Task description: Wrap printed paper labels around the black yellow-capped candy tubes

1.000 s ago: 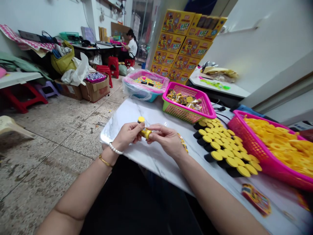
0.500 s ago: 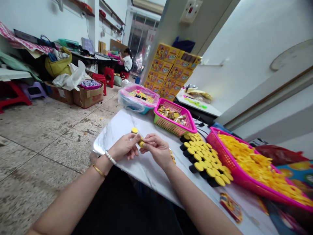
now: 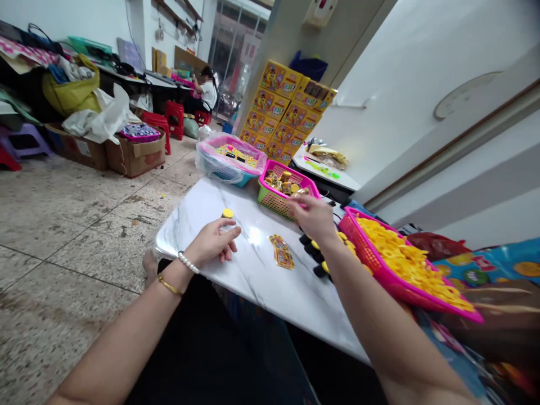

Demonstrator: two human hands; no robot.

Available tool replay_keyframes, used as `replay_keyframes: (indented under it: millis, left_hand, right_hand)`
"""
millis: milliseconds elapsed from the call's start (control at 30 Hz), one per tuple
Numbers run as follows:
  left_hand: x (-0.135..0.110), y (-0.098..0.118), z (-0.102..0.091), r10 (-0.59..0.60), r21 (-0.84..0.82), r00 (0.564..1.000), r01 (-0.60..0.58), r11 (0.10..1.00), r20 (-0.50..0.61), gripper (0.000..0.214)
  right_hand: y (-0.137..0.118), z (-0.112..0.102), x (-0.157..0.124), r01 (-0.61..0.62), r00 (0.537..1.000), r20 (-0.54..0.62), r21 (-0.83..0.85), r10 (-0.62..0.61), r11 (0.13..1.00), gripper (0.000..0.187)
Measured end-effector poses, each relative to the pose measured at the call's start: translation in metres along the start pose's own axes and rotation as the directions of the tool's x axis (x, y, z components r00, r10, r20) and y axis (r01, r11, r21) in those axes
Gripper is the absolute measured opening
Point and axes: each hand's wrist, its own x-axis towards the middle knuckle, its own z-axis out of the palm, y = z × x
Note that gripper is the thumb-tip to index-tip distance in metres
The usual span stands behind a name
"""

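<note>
My left hand [image 3: 215, 241] hovers over the near left part of the marble-patterned table [image 3: 240, 284], fingers loosely spread with nothing in them. Just beyond its fingertips stands a small black tub with a yellow lid [image 3: 228, 214]. My right hand [image 3: 315, 218] reaches to the near rim of a pink and green basket [image 3: 276, 203] that holds small yellow-and-dark wrapped pieces [image 3: 287, 185]. Its fingers are bent and blurred, so whether they hold anything is unclear. Between the hands lie colourful printed stickers or cards [image 3: 283, 257]. Yellow-lidded black tubs [image 3: 323, 270] stand in rows, partly hidden behind my right forearm.
A pink basket of yellow plastic pieces [image 3: 392, 253] stands at the right. A plastic-lined basket of colourful bits [image 3: 236, 154] is at the table's far end, before stacked yellow boxes [image 3: 270, 107]. Another person [image 3: 206, 93] sits far back. Cardboard boxes [image 3: 137, 157] are on the floor.
My hands have parted. The yellow-lidded tub they held between them no longer shows there. My right hand has moved right and forward to the basket; my left hand has opened. The view has shifted.
</note>
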Motion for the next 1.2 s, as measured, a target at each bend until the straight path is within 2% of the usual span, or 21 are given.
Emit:
replay_keyframes:
  millis: [67, 133, 200, 267, 400, 533, 600, 667, 733, 767, 833, 900, 933, 967, 1033, 1100, 1133, 1200]
  left_hand:
    - [0.000, -0.001, 0.000, 0.015, -0.007, 0.999, -0.015, 1.000, -0.035, 0.056]
    - [0.001, -0.003, 0.001, 0.054, -0.033, 0.992, -0.058, 0.998, -0.115, 0.044]
    - [0.000, -0.004, 0.001, 0.093, -0.033, 0.980, -0.100, 0.994, -0.174, 0.038]
    - [0.000, -0.004, 0.001, 0.117, 0.005, 0.978, -0.118, 0.993, -0.176, 0.035]
    - [0.000, -0.004, 0.003, 0.138, 0.064, 0.972, -0.128, 0.990, -0.188, 0.032]
    - [-0.002, -0.004, 0.015, 0.157, 0.120, 0.958, -0.131, 0.984, -0.241, 0.035]
    - [-0.003, -0.002, 0.025, 0.127, 0.194, 0.977, -0.093, 0.977, -0.171, 0.040]
    - [-0.004, 0.000, 0.034, 0.087, 0.219, 0.994, -0.070, 0.973, -0.070, 0.041]
    - [-0.003, 0.001, 0.038, 0.058, 0.155, 0.998, -0.058, 0.986, 0.005, 0.038]
    - [-0.002, 0.001, 0.038, 0.047, 0.092, 0.999, -0.048, 0.995, 0.019, 0.035]
    - [0.002, 0.000, 0.034, 0.017, -0.069, 1.000, -0.018, 0.997, -0.003, 0.031]
    - [0.005, -0.003, 0.029, -0.012, -0.224, 0.998, 0.000, 0.975, -0.056, 0.031]
    - [0.007, -0.005, 0.027, -0.022, -0.276, 0.997, 0.000, 0.961, -0.077, 0.030]
    - [0.008, -0.006, 0.026, -0.029, -0.301, 0.996, 0.000, 0.954, -0.089, 0.030]
    - [0.009, -0.009, 0.028, -0.024, -0.283, 0.995, -0.005, 0.959, -0.099, 0.026]
    - [0.009, -0.010, 0.032, -0.010, -0.209, 0.993, -0.016, 0.978, -0.121, 0.022]
    - [0.008, -0.011, 0.035, 0.001, -0.170, 0.989, -0.026, 0.985, -0.146, 0.021]
    - [0.005, -0.012, 0.041, 0.041, -0.125, 0.972, -0.071, 0.990, -0.230, 0.023]
  right_hand:
    - [0.003, 0.002, -0.045, 0.005, 0.990, 0.144, -0.047, 0.002, 0.999, 0.020]
    - [0.011, 0.006, -0.082, -0.066, 0.973, 0.219, -0.061, 0.078, 0.996, 0.018]
    - [0.021, 0.010, -0.106, -0.144, 0.961, 0.230, -0.061, 0.155, 0.988, 0.018]
    - [0.031, 0.013, -0.116, -0.170, 0.962, 0.207, -0.051, 0.177, 0.984, 0.020]
    - [0.039, 0.015, -0.117, -0.101, 0.980, 0.170, -0.019, 0.103, 0.995, 0.022]
    - [0.022, 0.011, -0.111, 0.036, 0.997, 0.058, 0.105, -0.042, 0.994, 0.020]
    - [0.004, 0.009, -0.105, 0.166, 0.986, 0.003, 0.172, -0.169, 0.971, 0.017]
    - [-0.017, 0.008, -0.095, 0.297, 0.951, 0.020, 0.219, -0.309, 0.929, 0.012]
    - [-0.033, 0.011, -0.084, 0.370, 0.912, 0.067, 0.292, -0.405, 0.882, 0.011]
    - [-0.039, 0.013, -0.078, 0.367, 0.905, 0.084, 0.341, -0.417, 0.865, 0.010]
    - [-0.046, 0.021, -0.071, 0.271, 0.935, 0.085, 0.460, -0.345, 0.846, 0.020]
    - [-0.046, 0.030, -0.070, 0.051, 0.984, 0.107, 0.596, -0.143, 0.801, 0.040]
    - [-0.046, 0.034, -0.071, -0.087, 0.987, 0.161, 0.660, -0.027, 0.746, 0.045]
    - [-0.045, 0.038, -0.074, -0.226, 0.967, 0.247, 0.704, 0.066, 0.673, 0.045]
    - [-0.045, 0.045, -0.081, -0.447, 0.885, 0.441, 0.714, 0.151, 0.539, 0.045]
    - [-0.048, 0.049, -0.089, -0.537, 0.831, 0.531, 0.688, 0.167, 0.488, 0.045]
    - [-0.050, 0.051, -0.092, -0.538, 0.831, 0.526, 0.680, 0.180, 0.498, 0.045]
    - [-0.053, 0.053, -0.095, -0.491, 0.863, 0.458, 0.660, 0.214, 0.569, 0.045]
